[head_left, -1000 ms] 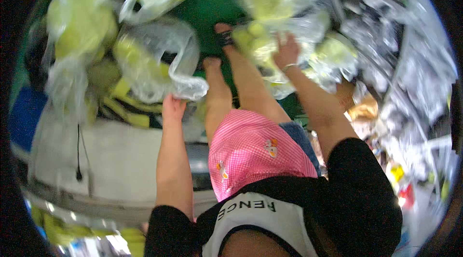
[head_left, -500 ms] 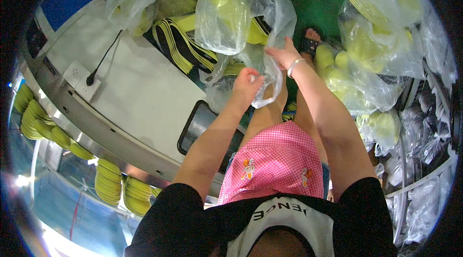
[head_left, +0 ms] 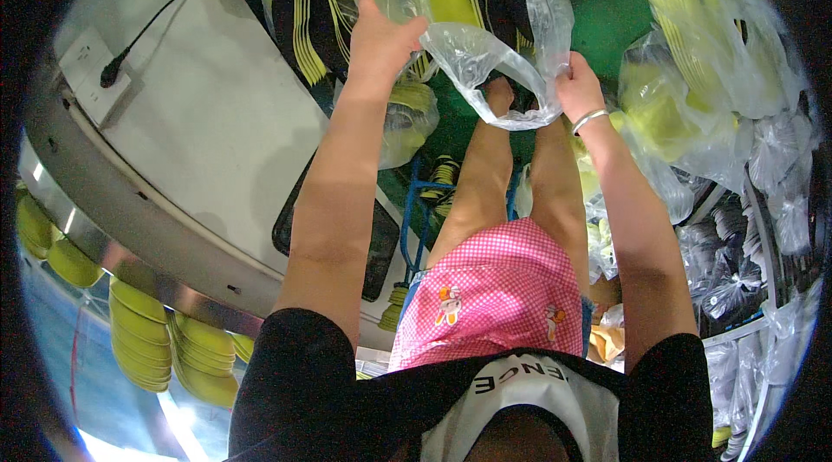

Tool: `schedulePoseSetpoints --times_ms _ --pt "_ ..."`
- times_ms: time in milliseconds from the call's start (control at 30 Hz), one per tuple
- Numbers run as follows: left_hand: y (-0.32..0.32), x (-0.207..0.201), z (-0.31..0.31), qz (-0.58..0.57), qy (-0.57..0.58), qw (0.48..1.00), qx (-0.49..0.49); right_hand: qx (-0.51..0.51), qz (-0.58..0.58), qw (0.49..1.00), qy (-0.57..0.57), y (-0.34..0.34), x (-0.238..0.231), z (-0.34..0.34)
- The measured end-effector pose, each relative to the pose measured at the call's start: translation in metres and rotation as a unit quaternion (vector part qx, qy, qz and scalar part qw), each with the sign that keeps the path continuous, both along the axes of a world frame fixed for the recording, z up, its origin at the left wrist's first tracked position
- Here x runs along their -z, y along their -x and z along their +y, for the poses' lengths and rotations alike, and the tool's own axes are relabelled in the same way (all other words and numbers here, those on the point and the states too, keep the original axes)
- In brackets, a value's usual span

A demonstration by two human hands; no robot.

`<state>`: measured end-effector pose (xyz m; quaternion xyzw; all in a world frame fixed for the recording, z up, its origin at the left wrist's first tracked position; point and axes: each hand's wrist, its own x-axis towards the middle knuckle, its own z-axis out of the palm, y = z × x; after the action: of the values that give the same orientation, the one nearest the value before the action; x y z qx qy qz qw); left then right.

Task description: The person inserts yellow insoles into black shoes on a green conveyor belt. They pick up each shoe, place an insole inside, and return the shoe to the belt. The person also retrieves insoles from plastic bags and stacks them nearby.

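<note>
Both hands [head_left: 381, 39] [head_left: 579, 91] hold a clear bag [head_left: 477, 55]; black letters [head_left: 505, 380] cross the shirt [head_left: 381, 401].

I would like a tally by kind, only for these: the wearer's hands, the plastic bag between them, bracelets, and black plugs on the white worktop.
Hands: 2 (left hand, right hand)
Clear plastic bag: 1
Bracelet: 1
Black plug: 1
Total: 5

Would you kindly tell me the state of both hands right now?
Left hand: holding the clear plastic bag by its left side.
Right hand: closed, gripping its right edge.
</note>
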<state>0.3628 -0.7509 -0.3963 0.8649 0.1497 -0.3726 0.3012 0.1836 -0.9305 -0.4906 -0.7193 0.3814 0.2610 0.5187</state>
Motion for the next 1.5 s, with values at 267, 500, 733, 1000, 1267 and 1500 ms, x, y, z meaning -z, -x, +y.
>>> schedulePoseSetpoints --times_ms 267,500,733,1000,1267,1500 --pt "0.03 0.027 0.017 -0.241 -0.006 0.91 0.338 -0.107 0.034 0.991 0.078 0.003 -0.003 0.005" --pt "0.043 0.039 0.008 -0.106 0.015 0.964 0.245 -0.132 -0.227 0.953 0.152 -0.06 -0.068 0.011" --pt "0.014 0.039 -0.018 -0.011 0.148 0.989 -0.03 -0.278 0.159 0.943 0.087 -0.084 0.048 0.059" --pt "0.012 0.017 0.002 -0.087 0.102 0.99 -0.043 -0.369 -0.143 0.884 0.247 -0.035 -0.077 -0.006" --pt "0.026 0.006 -0.01 -0.178 0.022 0.919 0.35 0.072 -0.329 0.941 -0.02 -0.013 -0.082 -0.065" --pt "0.078 0.004 -0.029 0.332 0.419 0.842 -0.077 0.272 -0.269 0.85 -0.363 -0.039 -0.068 -0.028"
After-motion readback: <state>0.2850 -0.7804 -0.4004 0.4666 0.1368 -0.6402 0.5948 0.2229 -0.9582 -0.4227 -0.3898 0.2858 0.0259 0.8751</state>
